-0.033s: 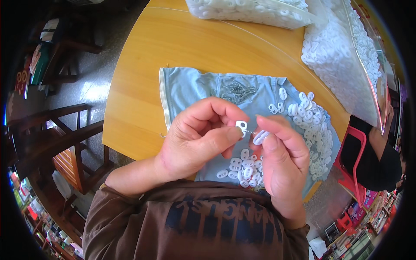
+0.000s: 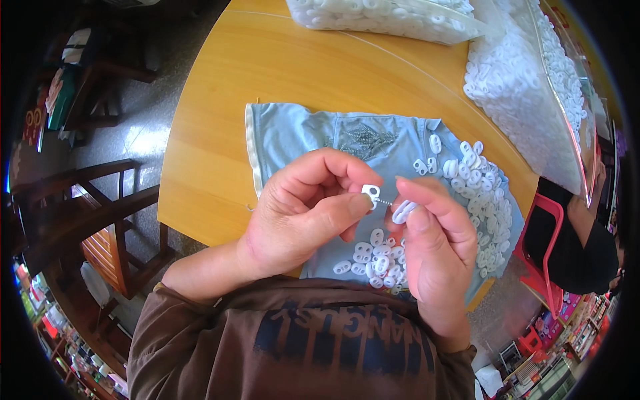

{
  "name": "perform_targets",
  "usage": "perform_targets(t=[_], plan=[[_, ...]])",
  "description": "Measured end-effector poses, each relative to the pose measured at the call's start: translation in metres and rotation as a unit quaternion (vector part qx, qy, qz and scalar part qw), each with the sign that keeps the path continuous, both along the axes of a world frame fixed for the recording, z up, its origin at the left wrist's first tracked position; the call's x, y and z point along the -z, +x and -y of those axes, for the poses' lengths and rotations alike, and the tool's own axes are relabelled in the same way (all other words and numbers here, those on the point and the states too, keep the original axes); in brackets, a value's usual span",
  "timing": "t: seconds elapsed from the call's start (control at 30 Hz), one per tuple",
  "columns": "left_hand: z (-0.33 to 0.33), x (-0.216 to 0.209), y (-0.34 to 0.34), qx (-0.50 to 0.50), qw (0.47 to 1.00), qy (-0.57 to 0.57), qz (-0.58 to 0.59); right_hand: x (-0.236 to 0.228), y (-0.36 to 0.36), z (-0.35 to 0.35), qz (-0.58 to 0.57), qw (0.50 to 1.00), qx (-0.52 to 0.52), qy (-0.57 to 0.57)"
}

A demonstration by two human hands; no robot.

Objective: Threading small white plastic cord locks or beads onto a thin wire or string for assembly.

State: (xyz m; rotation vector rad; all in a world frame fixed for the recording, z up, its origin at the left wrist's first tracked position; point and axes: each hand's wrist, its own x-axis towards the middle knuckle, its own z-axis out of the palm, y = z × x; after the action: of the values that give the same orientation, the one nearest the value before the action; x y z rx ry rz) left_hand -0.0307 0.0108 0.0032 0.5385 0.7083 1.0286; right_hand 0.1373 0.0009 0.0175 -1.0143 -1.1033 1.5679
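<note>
Between the thumb and forefinger of my left hand is a white plastic two-hole cord lock piece. A small metal coil spring sticks out of it toward the right. My right hand pinches a white oval cord lock piece, tilted on edge, just beyond the spring's free end. I cannot tell whether the spring touches that oval piece. Below my hands lies a pile of white oval pieces on a light blue shirt.
More white pieces are heaped on the shirt's right side, with a few beside them. Clear bags of white pieces stand at the back right of the wooden table. A wooden chair is left; a red chair and a person are right.
The oval piece in my right hand has shifted very slightly to the right. Otherwise both hands hold the same places.
</note>
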Motion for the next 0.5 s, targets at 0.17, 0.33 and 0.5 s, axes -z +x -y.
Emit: perform_targets(t=[0.17,0.33,0.5], plan=[[0.0018,0.0011,-0.0026,0.025,0.999,0.034,-0.019,-0.0032,0.0016,-0.0001,0.020,1.000,-0.005,0.023],[0.0019,0.0023,-0.0039,0.039,0.998,0.049,-0.026,-0.0051,0.0012,-0.0009,0.056,0.997,-0.015,0.045],[0.0005,-0.0006,-0.0012,0.022,0.998,0.041,-0.032,-0.0054,0.0024,-0.0028,0.110,0.990,-0.028,0.081]])
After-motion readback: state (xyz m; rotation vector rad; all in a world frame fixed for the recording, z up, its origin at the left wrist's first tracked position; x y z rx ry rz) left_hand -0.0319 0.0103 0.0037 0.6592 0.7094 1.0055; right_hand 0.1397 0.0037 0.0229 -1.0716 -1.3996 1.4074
